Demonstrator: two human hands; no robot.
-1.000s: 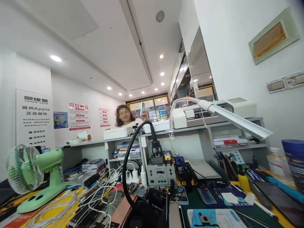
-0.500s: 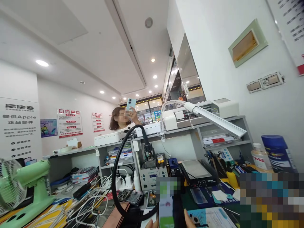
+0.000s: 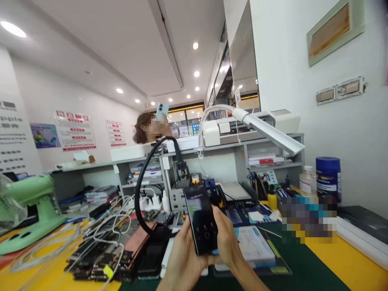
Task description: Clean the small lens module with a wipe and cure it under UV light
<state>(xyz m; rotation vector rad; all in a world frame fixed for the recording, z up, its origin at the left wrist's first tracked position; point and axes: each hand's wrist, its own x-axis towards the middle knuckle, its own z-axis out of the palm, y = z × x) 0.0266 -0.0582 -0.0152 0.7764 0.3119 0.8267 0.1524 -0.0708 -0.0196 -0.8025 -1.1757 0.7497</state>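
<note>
A black smartphone (image 3: pixel 201 220) with its screen lit stands upright in front of me, held in both hands. My left hand (image 3: pixel 183 258) cups its left edge and lower back, fingers curled round it. My right hand (image 3: pixel 226 238) grips its right edge, thumb near the screen. Behind the phone a black hose (image 3: pixel 142 178) arcs up to a hot-air station (image 3: pixel 178 198). A white desk lamp (image 3: pixel 266 131) reaches over the bench.
A green fan (image 3: pixel 27 210) stands far left beside tangled white cables (image 3: pixel 100 230) and stacked phone parts (image 3: pixel 100 260). A blue canister (image 3: pixel 327 178) and bottle (image 3: pixel 306 182) stand at the right. Behind the counter a person holds up a light-blue phone (image 3: pixel 162 111).
The view has tipped down and the phone has risen from the lower edge into full view, both hands now showing round it. The person behind the counter lifted their phone higher.
</note>
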